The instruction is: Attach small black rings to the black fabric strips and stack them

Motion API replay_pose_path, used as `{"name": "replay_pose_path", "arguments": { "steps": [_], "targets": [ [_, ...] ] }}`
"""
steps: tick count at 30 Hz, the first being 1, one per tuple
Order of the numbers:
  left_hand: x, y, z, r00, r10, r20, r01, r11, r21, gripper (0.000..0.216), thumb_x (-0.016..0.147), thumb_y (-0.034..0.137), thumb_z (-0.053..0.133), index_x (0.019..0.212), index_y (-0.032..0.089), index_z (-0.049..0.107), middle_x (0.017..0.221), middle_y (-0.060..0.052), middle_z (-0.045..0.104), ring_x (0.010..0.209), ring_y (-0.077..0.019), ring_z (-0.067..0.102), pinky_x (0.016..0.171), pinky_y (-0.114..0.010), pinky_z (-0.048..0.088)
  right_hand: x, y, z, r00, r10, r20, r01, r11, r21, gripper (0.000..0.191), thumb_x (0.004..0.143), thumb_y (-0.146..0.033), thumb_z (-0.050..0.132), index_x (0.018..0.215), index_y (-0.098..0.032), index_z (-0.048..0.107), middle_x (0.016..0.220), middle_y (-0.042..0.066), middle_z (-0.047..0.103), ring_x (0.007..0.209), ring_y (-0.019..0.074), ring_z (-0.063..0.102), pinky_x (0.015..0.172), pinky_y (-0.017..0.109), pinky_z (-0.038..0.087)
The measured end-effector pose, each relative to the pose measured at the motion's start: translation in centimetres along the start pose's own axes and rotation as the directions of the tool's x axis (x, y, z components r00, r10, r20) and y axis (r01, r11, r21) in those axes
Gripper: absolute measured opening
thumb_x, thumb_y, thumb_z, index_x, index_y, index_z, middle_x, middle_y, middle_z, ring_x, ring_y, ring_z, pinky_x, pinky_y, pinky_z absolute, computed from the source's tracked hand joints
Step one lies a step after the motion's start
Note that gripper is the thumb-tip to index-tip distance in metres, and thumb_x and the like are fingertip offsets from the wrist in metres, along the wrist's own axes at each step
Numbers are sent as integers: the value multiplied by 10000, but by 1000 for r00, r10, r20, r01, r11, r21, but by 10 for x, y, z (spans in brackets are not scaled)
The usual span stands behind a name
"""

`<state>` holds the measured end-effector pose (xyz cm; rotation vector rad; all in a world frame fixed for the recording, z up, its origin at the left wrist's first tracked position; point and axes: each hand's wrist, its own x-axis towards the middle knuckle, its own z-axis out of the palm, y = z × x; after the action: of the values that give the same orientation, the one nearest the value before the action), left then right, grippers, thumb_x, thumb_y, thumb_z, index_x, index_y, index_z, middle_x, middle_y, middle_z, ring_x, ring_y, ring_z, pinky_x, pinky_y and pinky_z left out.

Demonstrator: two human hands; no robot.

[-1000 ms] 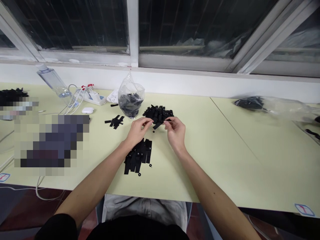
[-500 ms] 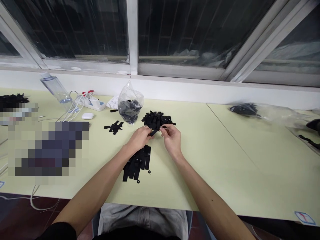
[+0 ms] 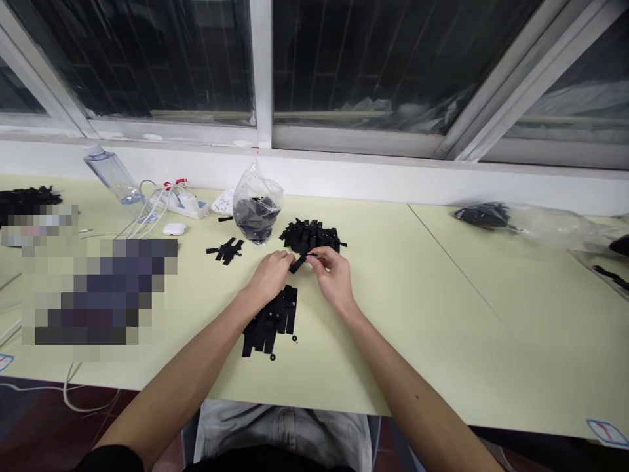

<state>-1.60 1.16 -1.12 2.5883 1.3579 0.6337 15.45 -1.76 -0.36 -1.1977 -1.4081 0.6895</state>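
Note:
A short black strap (image 3: 297, 263) is stretched between my two hands, just in front of a heap of similar black straps (image 3: 310, 235). My left hand (image 3: 273, 271) is closed on its near left end, with the fingertips partly hidden. My right hand (image 3: 333, 273) pinches the other end between thumb and forefinger. Below my left hand lies a row of overlapping black straps (image 3: 268, 331) with small white marks. Beside that row are two small black rings (image 3: 272, 357). A small bunch of black straps (image 3: 226, 250) lies farther left.
Behind the hands stands a clear plastic bag (image 3: 257, 210) of black pieces. Toward the left are a clear bottle (image 3: 114, 174), a power strip (image 3: 189, 204) with white cables, a white earbud case (image 3: 174, 229) and a blurred-out dark object (image 3: 105, 292). Another plastic bag (image 3: 535, 223) lies at the right.
Both hands, with the strap, have come slightly nearer to me, and the right hand has shifted a little left. The view has turned slightly.

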Motion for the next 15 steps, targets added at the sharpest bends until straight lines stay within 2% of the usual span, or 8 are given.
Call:
{"name": "replay_pose_path", "arguments": {
  "steps": [3, 6, 11, 15],
  "targets": [
    [0, -2, -1, 999, -26, -40, 23, 998, -57, 224, 834, 29, 492, 889, 181, 646, 902, -90, 665, 856, -242, 626, 728, -332, 470, 0, 0, 0, 1000, -2, 3, 2, 1000, -5, 165, 855, -336, 610, 909, -198, 683, 860, 50, 701, 707, 179, 592, 656, 312, 471],
    [1, -4, -2, 991, -68, -119, 35, 965, -259, 184, 880, 99, 516, 881, 191, 675, 892, -56, 708, 837, -208, 652, 756, -319, 490, 0, 1, 0, 999, -9, 37, 9, 1000, -14, 150, 848, -332, 620, 893, -204, 684, 825, 42, 694, 702, 183, 601, 651, 313, 472],
    [4, -2, -4, 946, -245, -212, 83, 815, -574, 126, 885, 249, 613, 878, 208, 732, 900, -33, 757, 794, -182, 694, 795, -320, 538, -2, 1, 2, 993, -18, 118, 26, 998, -62, 142, 843, -327, 619, 886, -209, 687, 813, 40, 702, 705, 191, 613, 639, 316, 466],
    [5, 5, -2, 948, -247, -201, 42, 722, -691, 148, 880, 260, 619, 937, 196, 740, 949, -47, 758, 857, -184, 705, 837, -327, 557, -3, 0, 2, 992, -27, 125, 38, 996, -87, 139, 850, -314, 608, 904, -214, 687, 836, 34, 709, 704, 186, 612, 630, 311, 456]
  ]
}}
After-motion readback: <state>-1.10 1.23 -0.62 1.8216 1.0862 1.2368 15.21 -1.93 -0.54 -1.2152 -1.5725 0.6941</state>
